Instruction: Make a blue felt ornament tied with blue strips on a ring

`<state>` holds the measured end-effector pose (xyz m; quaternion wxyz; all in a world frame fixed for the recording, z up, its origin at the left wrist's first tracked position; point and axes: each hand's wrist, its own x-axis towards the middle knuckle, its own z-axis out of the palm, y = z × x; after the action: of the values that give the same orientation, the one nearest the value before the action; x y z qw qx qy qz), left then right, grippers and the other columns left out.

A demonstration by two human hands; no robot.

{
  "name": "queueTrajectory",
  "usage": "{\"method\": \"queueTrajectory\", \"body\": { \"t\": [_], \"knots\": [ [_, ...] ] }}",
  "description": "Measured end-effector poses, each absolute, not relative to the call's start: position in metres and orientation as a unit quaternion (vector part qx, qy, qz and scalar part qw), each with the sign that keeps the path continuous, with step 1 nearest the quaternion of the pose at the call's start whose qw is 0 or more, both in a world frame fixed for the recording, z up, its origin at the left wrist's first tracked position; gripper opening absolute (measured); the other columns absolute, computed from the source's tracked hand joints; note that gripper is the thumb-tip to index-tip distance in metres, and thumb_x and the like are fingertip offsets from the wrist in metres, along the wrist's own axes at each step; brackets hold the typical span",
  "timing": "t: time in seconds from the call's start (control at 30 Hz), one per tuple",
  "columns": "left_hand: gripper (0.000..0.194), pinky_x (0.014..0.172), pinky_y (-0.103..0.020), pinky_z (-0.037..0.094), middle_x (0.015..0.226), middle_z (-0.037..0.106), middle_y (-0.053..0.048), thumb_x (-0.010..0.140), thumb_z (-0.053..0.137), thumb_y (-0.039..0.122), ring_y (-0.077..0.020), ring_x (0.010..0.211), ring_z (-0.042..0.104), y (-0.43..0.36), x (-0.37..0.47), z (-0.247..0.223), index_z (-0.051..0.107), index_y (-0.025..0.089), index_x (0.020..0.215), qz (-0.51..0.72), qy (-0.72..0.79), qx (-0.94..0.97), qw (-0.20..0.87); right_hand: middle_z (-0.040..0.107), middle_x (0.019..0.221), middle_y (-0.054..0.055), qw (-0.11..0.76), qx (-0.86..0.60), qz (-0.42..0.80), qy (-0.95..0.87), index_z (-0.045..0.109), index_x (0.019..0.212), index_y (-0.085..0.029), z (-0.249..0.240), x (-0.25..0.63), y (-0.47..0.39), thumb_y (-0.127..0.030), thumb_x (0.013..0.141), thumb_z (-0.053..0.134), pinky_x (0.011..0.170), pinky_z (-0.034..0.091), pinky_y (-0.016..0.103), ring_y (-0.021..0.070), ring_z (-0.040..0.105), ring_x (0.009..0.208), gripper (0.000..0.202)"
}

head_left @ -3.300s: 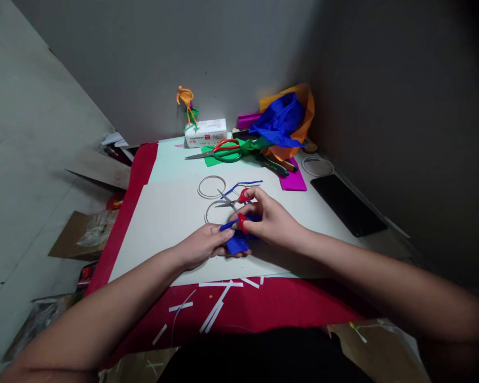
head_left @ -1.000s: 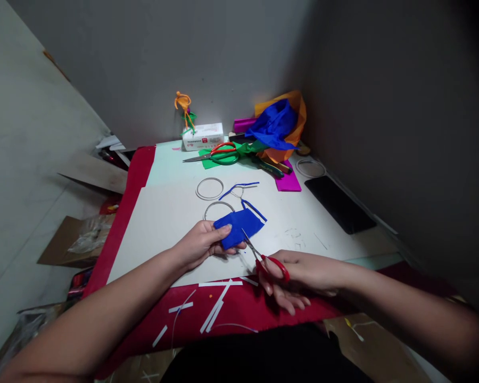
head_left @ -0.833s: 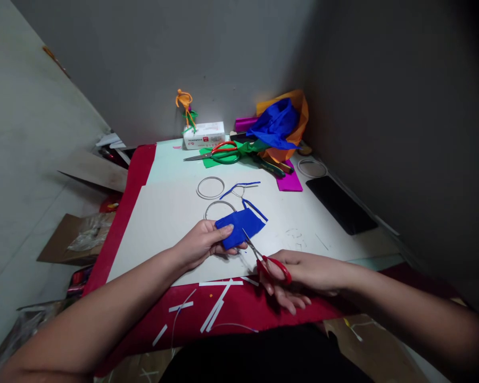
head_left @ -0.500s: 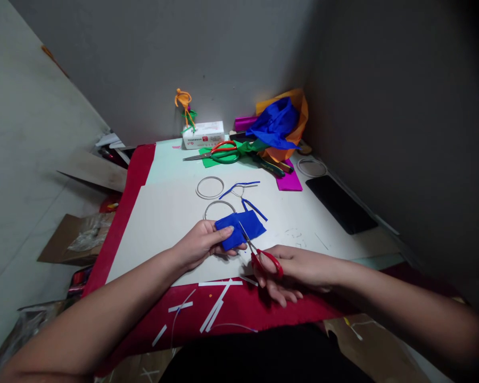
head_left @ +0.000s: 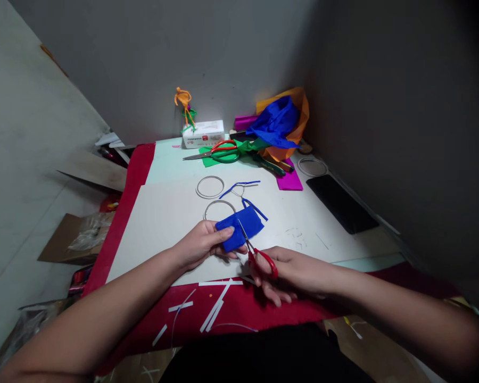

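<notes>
Between the thumb and fingers of my left hand (head_left: 207, 240) is a piece of blue paper (head_left: 247, 221), held above the white board. My right hand (head_left: 277, 271) grips small scissors by their red handles (head_left: 269, 263), and their blades lie across the middle of the blue paper. Just beyond the paper are a wire ring (head_left: 219, 204), partly covered, and a wire frame (head_left: 238, 190) with limbs wrapped in blue. Another wire ring (head_left: 209, 187) lies farther back.
Larger scissors (head_left: 219, 151), pliers (head_left: 272, 166) and crumpled coloured paper (head_left: 277, 122) lie at the back. An orange figure (head_left: 183, 101) stands by a white box (head_left: 203, 134). A black phone (head_left: 341, 205) is at right; white strips (head_left: 215, 314) lie on red cloth (head_left: 259, 311).
The scissors and my right hand have shifted slightly left, with the handles closer together. The right part of the blue paper has tilted a little. My left hand keeps its hold.
</notes>
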<state>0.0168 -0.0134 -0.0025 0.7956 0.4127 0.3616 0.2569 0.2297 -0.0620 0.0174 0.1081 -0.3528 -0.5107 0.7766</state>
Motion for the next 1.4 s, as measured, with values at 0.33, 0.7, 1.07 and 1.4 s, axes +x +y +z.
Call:
{"method": "queueTrajectory", "body": {
  "t": [0.33, 0.7, 1.07, 1.4],
  "knots": [
    [0.027, 0.06, -0.022, 0.057, 0.078, 0.073, -0.017, 0.084, 0.062, 0.029, -0.016, 0.062, 0.07, -0.014, 0.0176, 0.0012, 0.07, 0.003, 0.084, 0.259, 0.354, 0.403, 0.803, 0.051, 0.051, -0.003, 0.126, -0.357, 0.777, -0.502, 0.048, 0.077, -0.015, 0.0151, 0.2291, -0.0668, -0.064, 0.084, 0.04, 0.039, 0.026, 0.015, 0.004, 0.036, 0.038, 0.05],
    [0.037, 0.062, -0.027, 0.059, 0.074, 0.072, -0.02, 0.086, 0.057, 0.034, -0.0211, 0.064, 0.07, -0.014, 0.0186, 0.0027, 0.07, 0.0, 0.079, 0.27, 0.34, 0.383, 0.816, 0.05, 0.05, -0.004, 0.128, -0.374, 0.766, -0.507, 0.047, 0.077, -0.015, 0.0167, 0.2293, -0.0681, -0.063, 0.085, 0.04, 0.039, 0.026, 0.016, 0.0046, 0.039, 0.04, 0.048],
    [0.037, 0.062, -0.026, 0.057, 0.074, 0.072, -0.02, 0.085, 0.058, 0.034, -0.0205, 0.065, 0.07, -0.0133, 0.0199, 0.0032, 0.07, 0.0, 0.076, 0.268, 0.355, 0.391, 0.806, 0.049, 0.049, -0.005, 0.125, -0.369, 0.763, -0.516, 0.047, 0.076, -0.016, 0.0163, 0.2288, -0.0687, -0.061, 0.086, 0.041, 0.041, 0.025, 0.017, 0.0047, 0.036, 0.039, 0.047],
    [0.037, 0.06, -0.023, 0.056, 0.073, 0.073, -0.017, 0.08, 0.065, 0.04, -0.016, 0.059, 0.069, -0.0139, 0.0193, 0.0002, 0.069, 0.003, 0.078, 0.262, 0.363, 0.412, 0.794, 0.051, 0.05, -0.002, 0.115, -0.38, 0.768, -0.503, 0.052, 0.079, -0.013, 0.0205, 0.2256, -0.0623, -0.071, 0.082, 0.035, 0.039, 0.027, 0.016, 0.0052, 0.037, 0.039, 0.06]
  ]
}}
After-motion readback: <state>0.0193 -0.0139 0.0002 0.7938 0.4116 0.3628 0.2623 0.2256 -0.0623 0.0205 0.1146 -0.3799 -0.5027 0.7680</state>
